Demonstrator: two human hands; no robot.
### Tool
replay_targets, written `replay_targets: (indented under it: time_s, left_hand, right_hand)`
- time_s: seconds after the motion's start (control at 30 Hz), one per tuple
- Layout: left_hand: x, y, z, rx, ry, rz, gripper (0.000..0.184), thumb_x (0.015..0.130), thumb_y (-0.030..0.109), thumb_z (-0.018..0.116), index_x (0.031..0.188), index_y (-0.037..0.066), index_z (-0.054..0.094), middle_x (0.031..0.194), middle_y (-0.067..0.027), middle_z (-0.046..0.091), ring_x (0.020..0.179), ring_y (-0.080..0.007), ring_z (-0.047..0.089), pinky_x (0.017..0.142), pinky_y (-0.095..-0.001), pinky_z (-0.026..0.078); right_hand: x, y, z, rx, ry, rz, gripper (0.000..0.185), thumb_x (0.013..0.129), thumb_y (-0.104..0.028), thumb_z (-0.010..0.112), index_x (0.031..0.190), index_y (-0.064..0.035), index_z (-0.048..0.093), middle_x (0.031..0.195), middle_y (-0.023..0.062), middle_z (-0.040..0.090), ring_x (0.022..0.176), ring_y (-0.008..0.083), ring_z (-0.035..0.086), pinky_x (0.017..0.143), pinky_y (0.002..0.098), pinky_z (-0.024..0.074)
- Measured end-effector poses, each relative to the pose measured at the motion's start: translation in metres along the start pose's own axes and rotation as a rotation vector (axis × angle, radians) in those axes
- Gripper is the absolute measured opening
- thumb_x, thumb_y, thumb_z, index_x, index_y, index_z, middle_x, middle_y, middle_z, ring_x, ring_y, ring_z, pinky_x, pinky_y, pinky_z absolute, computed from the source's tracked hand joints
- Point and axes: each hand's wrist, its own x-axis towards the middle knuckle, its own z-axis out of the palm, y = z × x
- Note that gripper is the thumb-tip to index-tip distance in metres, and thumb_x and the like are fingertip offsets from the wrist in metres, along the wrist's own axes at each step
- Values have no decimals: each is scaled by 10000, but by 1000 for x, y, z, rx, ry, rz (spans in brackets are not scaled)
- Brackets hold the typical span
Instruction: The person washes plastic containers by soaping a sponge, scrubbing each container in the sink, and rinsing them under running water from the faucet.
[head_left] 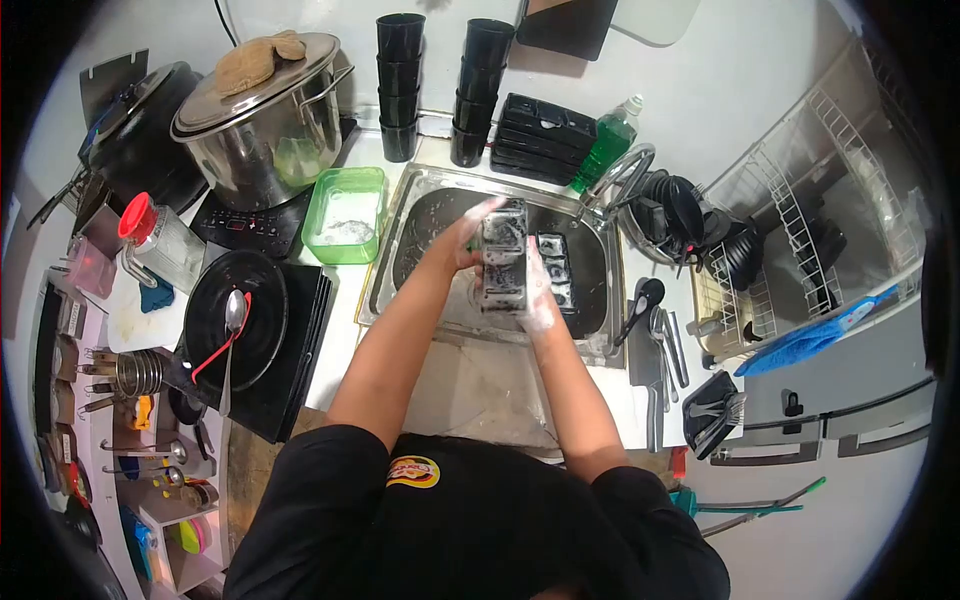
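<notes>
In the head view, I hold the black tray (504, 262) above the sink (372, 290), with foam lying over its compartments. My left hand (466, 243) grips its left side, the fingers bent around the edge. My right hand (541, 297), covered in suds, lies along the right edge; whether its fingers pinch or only support, I cannot tell. I think the foam makes my grip slippery, so the tray could slide down and hit the second tray (556, 268), lying in the basin, and splash.
</notes>
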Motion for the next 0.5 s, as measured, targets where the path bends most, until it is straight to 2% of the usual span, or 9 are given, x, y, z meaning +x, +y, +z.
replay_targets:
  time_s: [0.07, 0.13, 0.2, 0.23, 0.27, 0.33, 0.4, 0.47, 0.5]
  left_hand:
    - [-1, 1, -5, 138, -79, 4, 213, 814, 272, 573, 887, 73, 600, 810, -72, 633, 690, -187, 614, 622, -342, 521]
    - [-7, 2, 3, 225, 73, 134, 216, 772, 251, 629, 885, 69, 600, 789, -71, 632, 702, -170, 618, 606, -331, 521]
    - [-4, 6, 4, 263, 155, 148, 214, 726, 219, 666, 856, 58, 608, 758, -66, 632, 691, -174, 616, 586, -322, 508]
    - [13, 8, -9, 492, 202, 264, 210, 705, 201, 672, 838, 50, 612, 753, -62, 632, 670, -165, 602, 578, -313, 493]
    - [23, 7, -15, 721, 248, 379, 206, 685, 184, 678, 821, 43, 616, 748, -57, 632, 650, -155, 588, 570, -304, 479]
    - [16, 18, 18, 1308, 286, 436, 287, 633, 217, 711, 799, -1, 625, 697, -38, 613, 599, -126, 526, 526, -287, 426]
    - [20, 14, 25, 938, 4, 486, 275, 660, 262, 698, 749, 11, 629, 662, -32, 607, 560, -126, 489, 507, -290, 409]
    - [-4, 22, 55, 997, 87, 532, 307, 697, 299, 676, 719, -1, 615, 622, -52, 597, 553, -136, 525, 518, -303, 426]
    - [-13, 28, 61, 638, 106, 262, 323, 711, 317, 666, 714, 0, 606, 629, -61, 597, 582, -149, 550, 548, -308, 439]
  right_hand:
    - [1, -6, 6, 95, 27, 98, 672, 892, -585, 193, 1073, -35, 534, 867, 166, 600, 719, 305, 590, 640, 404, 504]
    - [9, -2, -18, -13, -101, 112, 551, 919, -501, 288, 1147, -34, 473, 963, 164, 578, 802, 292, 584, 682, 410, 500]
    - [12, 2, -18, -237, 149, -193, 464, 918, -337, 423, 1270, -50, 328, 1135, 179, 512, 934, 281, 569, 757, 416, 505]
    - [-1, -7, 1, -264, 88, -185, 687, 822, -149, 588, 1349, -82, 153, 1219, 188, 437, 1007, 256, 528, 784, 368, 491]
    - [0, -5, 2, -263, 90, -184, 687, 822, -149, 588, 1349, -82, 153, 1219, 188, 437, 1007, 256, 528, 784, 368, 491]
    - [6, 5, 3, -1188, 238, -582, 915, 730, -94, 681, 1384, -99, 41, 1240, 202, 411, 1033, 258, 506, 854, 321, 443]
    - [18, 6, 3, -1147, 303, -661, 1035, 672, -42, 707, 1398, -87, -30, 1245, 209, 405, 1031, 260, 493, 900, 290, 387]
    - [7, -13, 17, -727, 211, -426, 1044, 665, -35, 690, 1390, -54, -62, 1229, 204, 419, 1022, 251, 495, 921, 316, 364]
    - [17, -9, 2, -380, 214, -388, 812, 686, -88, 668, 1348, -40, 201, 1133, 149, 490, 990, 239, 505, 860, 341, 412]
